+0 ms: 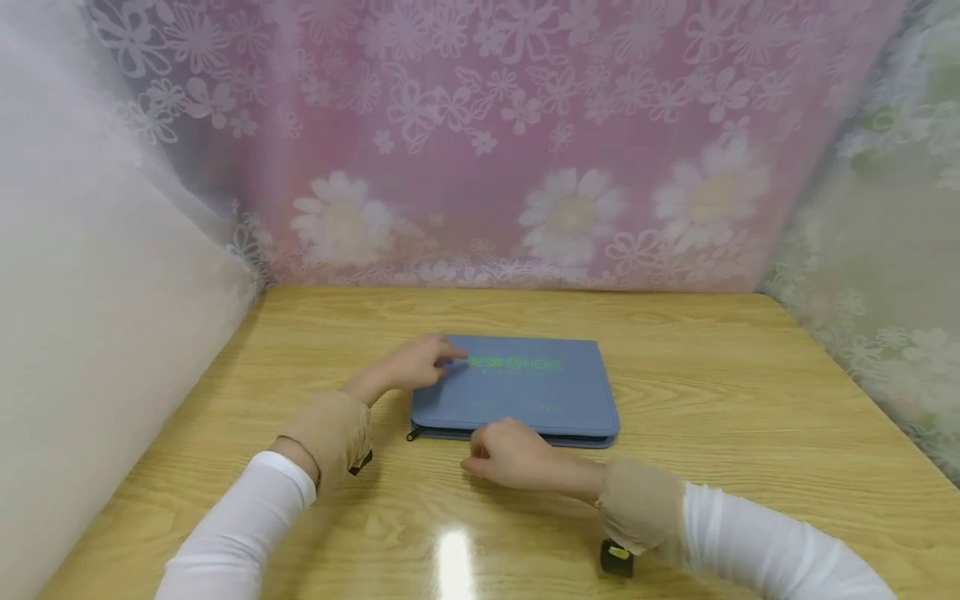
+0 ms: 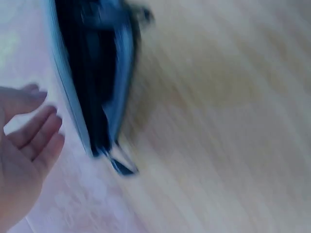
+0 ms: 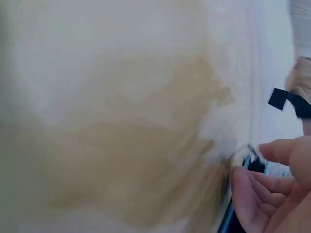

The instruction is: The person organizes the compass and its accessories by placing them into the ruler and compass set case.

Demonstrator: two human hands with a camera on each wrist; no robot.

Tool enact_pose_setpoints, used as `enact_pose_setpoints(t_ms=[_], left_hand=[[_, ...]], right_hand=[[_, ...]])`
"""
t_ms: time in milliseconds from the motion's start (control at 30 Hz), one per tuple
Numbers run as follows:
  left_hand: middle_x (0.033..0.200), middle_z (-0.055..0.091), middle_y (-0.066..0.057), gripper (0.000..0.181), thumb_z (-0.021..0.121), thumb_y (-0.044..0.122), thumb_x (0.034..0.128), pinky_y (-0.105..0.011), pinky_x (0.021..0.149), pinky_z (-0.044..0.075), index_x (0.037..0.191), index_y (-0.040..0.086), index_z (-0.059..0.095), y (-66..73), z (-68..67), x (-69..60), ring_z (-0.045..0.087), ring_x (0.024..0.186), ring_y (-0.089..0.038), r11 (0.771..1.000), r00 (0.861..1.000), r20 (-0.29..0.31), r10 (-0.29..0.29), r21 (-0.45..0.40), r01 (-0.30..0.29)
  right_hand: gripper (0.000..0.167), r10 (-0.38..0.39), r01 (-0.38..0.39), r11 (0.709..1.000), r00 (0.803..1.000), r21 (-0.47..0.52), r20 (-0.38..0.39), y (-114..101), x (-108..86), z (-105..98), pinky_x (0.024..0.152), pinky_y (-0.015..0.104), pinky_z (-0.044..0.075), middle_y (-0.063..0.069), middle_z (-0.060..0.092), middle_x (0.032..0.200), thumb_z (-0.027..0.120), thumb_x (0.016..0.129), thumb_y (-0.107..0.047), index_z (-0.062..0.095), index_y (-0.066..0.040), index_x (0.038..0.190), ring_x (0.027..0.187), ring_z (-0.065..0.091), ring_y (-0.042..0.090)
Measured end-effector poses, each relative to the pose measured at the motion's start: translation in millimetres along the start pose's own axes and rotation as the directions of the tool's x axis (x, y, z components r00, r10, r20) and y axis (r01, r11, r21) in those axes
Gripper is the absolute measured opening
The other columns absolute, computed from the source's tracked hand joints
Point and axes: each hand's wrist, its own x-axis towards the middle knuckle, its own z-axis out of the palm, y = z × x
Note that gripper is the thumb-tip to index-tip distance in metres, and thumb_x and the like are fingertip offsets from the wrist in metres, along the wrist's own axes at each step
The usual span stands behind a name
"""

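A blue zip case (image 1: 517, 387) lies flat on the table, green lettering on its cover. Along its front side the zip is undone, and a dark gap shows between cover and base in the left wrist view. A zip pull (image 2: 124, 167) hangs at the case's left front corner. Over the cover's left part, my left hand (image 1: 420, 362) hovers with loosely bent fingers and holds nothing. My right hand (image 1: 513, 454) is at the front edge, fingers loosely curled, thumb and forefinger apart in the right wrist view. Nothing is plainly held there.
The case rests on a wood-grain table (image 1: 720, 383). A pink flowered curtain (image 1: 465, 167) hangs behind the table's far edge, with a pale curtain (image 1: 97, 292) on the left and a flowered one (image 1: 900, 208) on the right.
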Motion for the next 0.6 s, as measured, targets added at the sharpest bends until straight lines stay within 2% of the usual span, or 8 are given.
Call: enact_pose_setpoints(t_ms=[67,167,267,300,400,500,600], left_hand=[[0.122,0.053,-0.015,0.052,0.048,-0.01,0.0825,-0.035,0.077,0.044,0.132,0.005,0.052,-9.7,-3.3,1.0,0.052,0.098,-0.025,0.995,0.996,-0.028,-0.083,0.048,0.084],[0.133,0.044,-0.021,0.063,0.045,-0.014,0.0782,-0.041,0.091,0.042,0.139,0.003,0.041,-21.8,-7.7,2.6,0.047,0.116,-0.032,0.98,0.983,-0.008,-0.184,0.071,0.184],[0.139,0.038,-0.023,0.066,0.043,-0.016,0.0765,-0.044,0.101,0.035,0.14,-0.001,0.037,-30.3,-8.3,3.0,0.038,0.126,-0.036,0.974,0.975,0.032,-0.221,0.066,0.219],[0.139,0.037,-0.023,0.066,0.043,-0.016,0.0761,-0.044,0.102,0.033,0.14,-0.001,0.037,-31.6,-8.1,2.9,0.037,0.127,-0.036,0.972,0.972,0.044,-0.231,0.053,0.228],[0.141,0.037,-0.022,0.066,0.043,-0.016,0.0757,-0.044,0.105,0.028,0.14,-0.001,0.038,-32.9,-6.8,4.5,0.034,0.129,-0.036,0.968,0.967,0.06,-0.249,0.035,0.247],[0.14,0.038,-0.022,0.065,0.044,-0.015,0.0762,-0.045,0.105,0.029,0.139,-0.001,0.039,-31.1,-6.7,5.9,0.035,0.128,-0.036,0.967,0.965,0.063,-0.255,0.044,0.253],[0.136,0.042,-0.022,0.062,0.046,-0.014,0.0753,-0.044,0.104,0.031,0.136,-0.003,0.043,-28.8,-8.6,5.6,0.038,0.126,-0.035,0.966,0.966,0.059,-0.253,0.071,0.249]], right_hand=[[0.019,0.097,-0.091,0.984,0.995,0.15,-0.028,9.6,-17.0,-4.4,0.046,0.024,0.044,-0.002,0.059,0.06,0.06,0.091,-0.02,0.067,-0.002,0.09,0.047,0.052,0.01],[0.025,0.255,-0.218,0.912,0.965,0.348,-0.064,23.0,-38.6,-7.6,0.045,0.029,0.048,0.003,0.059,0.063,0.057,0.093,-0.02,0.064,0.003,0.101,0.051,0.057,0.015],[0.025,0.343,-0.272,0.849,0.936,0.453,-0.081,32.5,-48.4,-7.2,0.045,0.03,0.05,0.005,0.058,0.065,0.055,0.094,-0.02,0.064,0.003,0.096,0.051,0.057,0.016],[0.026,0.358,-0.281,0.837,0.93,0.47,-0.082,34.7,-49.3,-7.0,0.046,0.03,0.05,0.006,0.058,0.064,0.054,0.095,-0.021,0.064,0.003,0.093,0.05,0.057,0.016],[0.033,0.38,-0.295,0.829,0.92,0.476,-0.092,39.9,-47.9,-8.3,0.045,0.031,0.051,0.006,0.058,0.061,0.052,0.096,-0.024,0.065,0.0,0.077,0.047,0.058,0.017],[0.041,0.39,-0.304,0.843,0.914,0.444,-0.115,47.6,-45.6,-12.9,0.044,0.031,0.051,0.006,0.058,0.056,0.052,0.096,-0.025,0.065,0.0,0.066,0.044,0.058,0.018],[0.042,0.407,-0.319,0.855,0.902,0.408,-0.148,59.1,-44.0,-20.3,0.044,0.031,0.05,0.006,0.058,0.054,0.053,0.095,-0.024,0.065,0.0,0.062,0.045,0.058,0.018]])
